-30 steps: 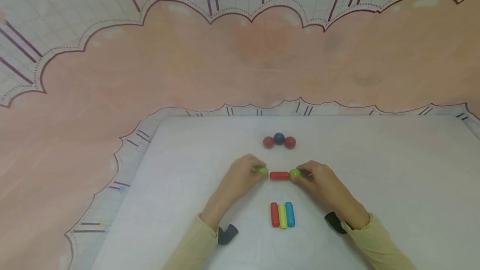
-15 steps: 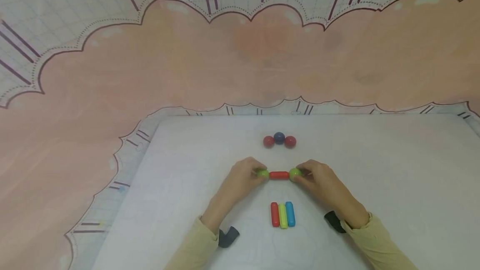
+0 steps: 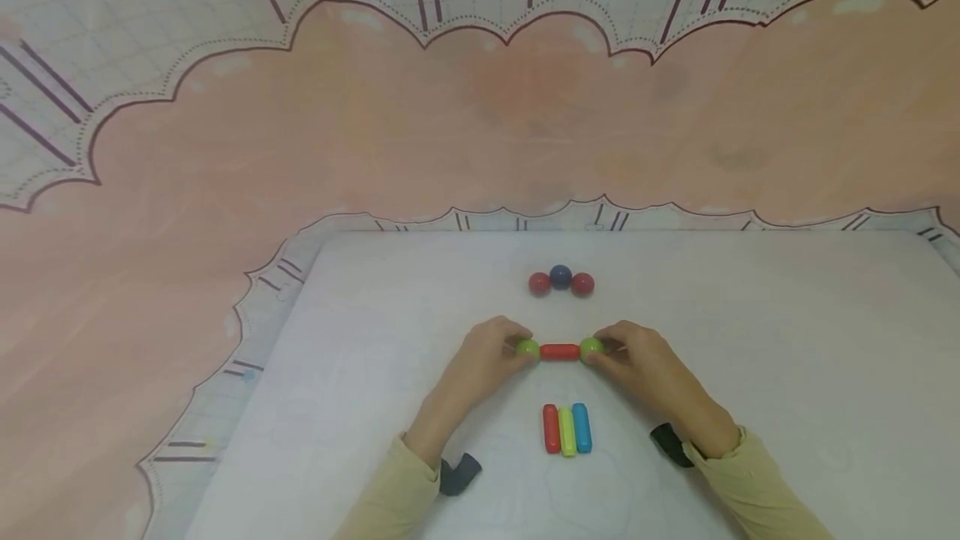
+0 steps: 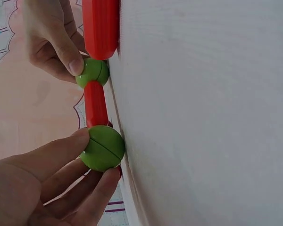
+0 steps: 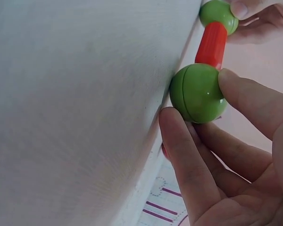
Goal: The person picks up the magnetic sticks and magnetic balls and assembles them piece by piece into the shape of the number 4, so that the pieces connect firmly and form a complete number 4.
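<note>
A short red rod [image 3: 560, 352] lies crosswise on the white table with a green ball at each end. My left hand [image 3: 487, 357] pinches the left green ball [image 4: 103, 148] between thumb and fingers, and that ball meets the rod's left end. On the other side my right hand [image 3: 643, 361] pinches the right green ball [image 5: 198, 93], which sits against the rod's right end. A seam line runs round each ball in the wrist views. Nearer the person, a red rod [image 3: 551, 429], a yellow-green rod [image 3: 567, 432] and a blue rod [image 3: 582, 428] lie side by side.
Beyond the hands, a blue ball [image 3: 560, 277] rests between two red balls, the left red ball [image 3: 539, 283] and the right red ball [image 3: 582, 283]. Dark wrist-camera pieces show under both sleeves. A patterned orange and white covering rises behind the white table [image 3: 787, 315].
My left hand has brought its green ball slightly down and right, closing the small gap to the red rod. The right hand keeps its hold in place.
</note>
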Tool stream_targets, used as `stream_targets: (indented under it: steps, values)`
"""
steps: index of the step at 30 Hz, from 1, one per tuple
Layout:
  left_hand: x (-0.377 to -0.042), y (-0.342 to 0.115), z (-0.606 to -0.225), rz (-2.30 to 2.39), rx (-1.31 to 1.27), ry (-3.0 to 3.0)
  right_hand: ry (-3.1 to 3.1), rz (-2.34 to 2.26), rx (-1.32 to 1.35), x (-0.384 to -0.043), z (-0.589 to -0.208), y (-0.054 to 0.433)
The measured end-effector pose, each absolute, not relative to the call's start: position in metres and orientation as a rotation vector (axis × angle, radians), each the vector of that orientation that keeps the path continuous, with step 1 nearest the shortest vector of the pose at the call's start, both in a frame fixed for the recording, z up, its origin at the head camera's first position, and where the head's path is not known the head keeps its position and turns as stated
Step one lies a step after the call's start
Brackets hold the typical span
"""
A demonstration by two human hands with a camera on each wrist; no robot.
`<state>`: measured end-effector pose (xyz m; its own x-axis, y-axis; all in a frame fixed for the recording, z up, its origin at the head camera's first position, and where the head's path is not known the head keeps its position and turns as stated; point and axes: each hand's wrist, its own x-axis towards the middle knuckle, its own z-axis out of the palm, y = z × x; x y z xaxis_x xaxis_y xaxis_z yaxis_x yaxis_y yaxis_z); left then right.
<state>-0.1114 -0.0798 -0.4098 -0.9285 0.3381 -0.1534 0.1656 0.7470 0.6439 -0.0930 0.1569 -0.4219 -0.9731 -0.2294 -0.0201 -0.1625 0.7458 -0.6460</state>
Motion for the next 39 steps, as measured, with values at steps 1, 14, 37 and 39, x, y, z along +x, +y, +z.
stream_targets:
  steps: [1,14,37,39]
  values:
    - [-0.111,-0.080,-0.410,0.954,0.387,2.685,2.842,-1.042,-0.322,-0.093,-0.422,0.157]
    - [-0.111,-0.080,-0.413,0.967,0.344,2.667,2.858,-1.068,-0.339,-0.090,-0.424,0.159]
    - [-0.110,-0.081,-0.412,0.976,0.338,2.674,2.923,-1.011,-0.408,-0.070,-0.406,0.161]
    - [-0.110,-0.081,-0.413,0.981,0.341,2.674,2.902,-1.002,-0.422,-0.069,-0.405,0.161]
